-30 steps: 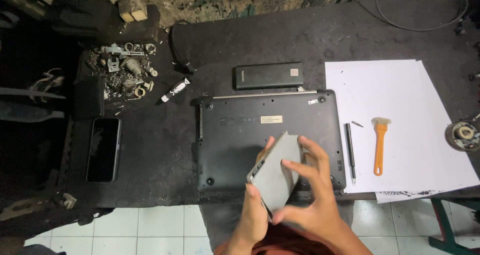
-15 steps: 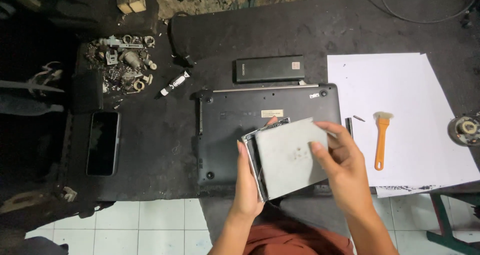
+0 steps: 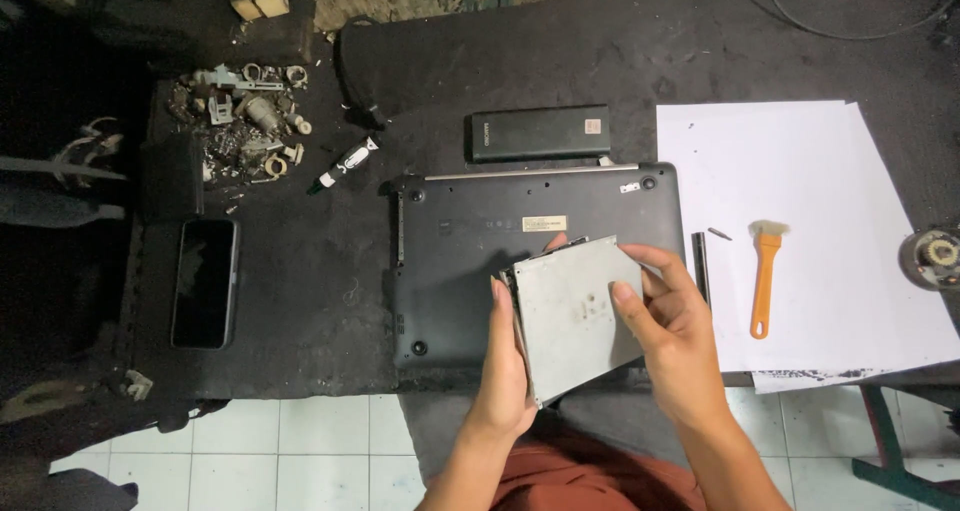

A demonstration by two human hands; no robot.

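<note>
Nearest the camera, both forearms rise from the lower edge over an orange-brown garment and a white tiled floor [image 3: 300, 441]. The left hand [image 3: 505, 366] and the right hand [image 3: 675, 336] share a flat grey metal drive [image 3: 575, 316], a thin square slab held tilted above the near edge of the worktop [image 3: 320, 301]. The left grip is clenched on the slab's left edge, thumb up along that edge and the other fingers hidden behind the plate. The right grip clasps the right edge, thumb pressed on the grey face and fingers curled over the upper right corner. So the drive sits between the two grips, its face turned toward the camera, its lower corner pointing down between the wrists.

Just behind it lies a dark laptop [image 3: 470, 261], bottom side up, partly covered by the drive and the hands. To the right, a white sheet of paper [image 3: 800, 171] carries an orange-handled brush [image 3: 765, 276], with a slim dark tool [image 3: 699, 261] at the paper's left margin, just beside the laptop. A round metal part [image 3: 935, 256] shows at the far right edge.

To the left, well apart from the hands, a black phone [image 3: 205, 283] lies screen up. Beyond the laptop rests a long black battery pack [image 3: 540, 133]. Farther left are a small black-and-white tube [image 3: 345, 164] and a heap of metal scraps [image 3: 245, 121].
</note>
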